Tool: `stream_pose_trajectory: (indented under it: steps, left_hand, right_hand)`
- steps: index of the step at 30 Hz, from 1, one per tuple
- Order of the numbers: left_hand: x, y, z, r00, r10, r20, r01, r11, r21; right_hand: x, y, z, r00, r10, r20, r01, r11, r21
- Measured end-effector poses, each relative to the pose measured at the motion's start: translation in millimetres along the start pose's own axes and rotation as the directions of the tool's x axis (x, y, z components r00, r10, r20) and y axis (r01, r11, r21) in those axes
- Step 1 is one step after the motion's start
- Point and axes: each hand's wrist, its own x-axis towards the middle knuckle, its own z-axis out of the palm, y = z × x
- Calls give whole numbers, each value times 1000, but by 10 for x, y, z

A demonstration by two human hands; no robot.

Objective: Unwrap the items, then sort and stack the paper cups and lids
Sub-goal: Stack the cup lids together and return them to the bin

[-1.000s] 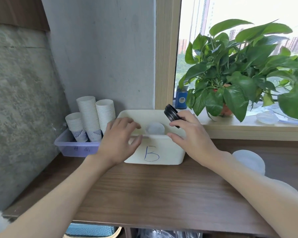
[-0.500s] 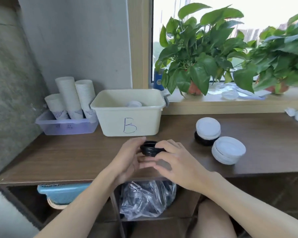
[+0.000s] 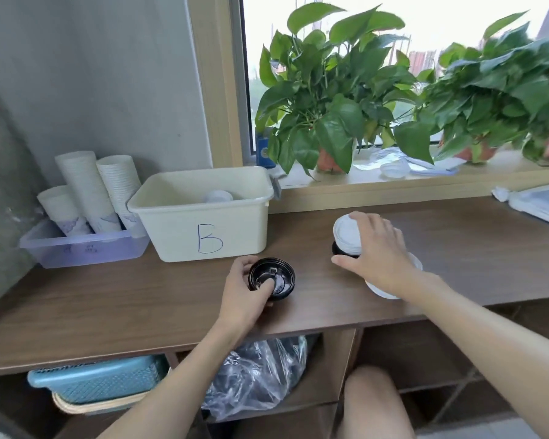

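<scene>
My left hand (image 3: 246, 293) grips a stack of black lids (image 3: 276, 280) resting on the wooden counter (image 3: 140, 299), thumb pressed into the top lid. My right hand (image 3: 374, 251) wraps over a stack of white lids (image 3: 346, 234) that sits on some black lids (image 3: 339, 250). Another pile of white lids (image 3: 381, 291) lies partly hidden under my right wrist. The cream bin marked B (image 3: 203, 217) holds a white lid (image 3: 217, 196). Stacks of white paper cups (image 3: 89, 191) stand in a clear tray (image 3: 76, 248) at the left.
Potted plants (image 3: 330, 99) and loose plastic wrapping (image 3: 393, 167) line the window sill. White wrapped packs (image 3: 539, 201) lie at the far right. Under the counter sit a blue basket (image 3: 99, 380) and a crumpled plastic bag (image 3: 260, 372). The wall closes off the left side.
My right hand let go of the black lids and moved right onto the white lid stack. My left hand kept the black lids and set them on the counter. The view shifted left.
</scene>
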Motion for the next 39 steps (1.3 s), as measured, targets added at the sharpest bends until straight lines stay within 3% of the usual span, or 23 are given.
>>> stream_pose_trajectory:
  steps: [4,10,17,23,29,39]
  left_hand:
    - [119,-98,152,999,42,-35,-42,999,-8]
    - [220,-166,156,999,50,-14,-49,998,29]
    - [220,-142,136,999,43,-22,-43,999,-15]
    - [219,-135,130,998,51,-26,-52,998,-36]
    - [245,-148,-16,998,69,-15,-69,997,-30]
    - [327,-185,-94,997,47,-55,-51,996,-75]
  right_hand:
    - [383,105,24,978,96,185,-77,991,-111]
    - [641,154,68,928,138,347,-126,990,-56]
    - [681,236,105,914,138,382,-174,983,59]
    - [738,146,8,957,122,265,-153,983,100]
    - [826,-208,193,929,-91,359,-16,958,286]
    - [933,-397,645,885,-110,452,73,992,99]
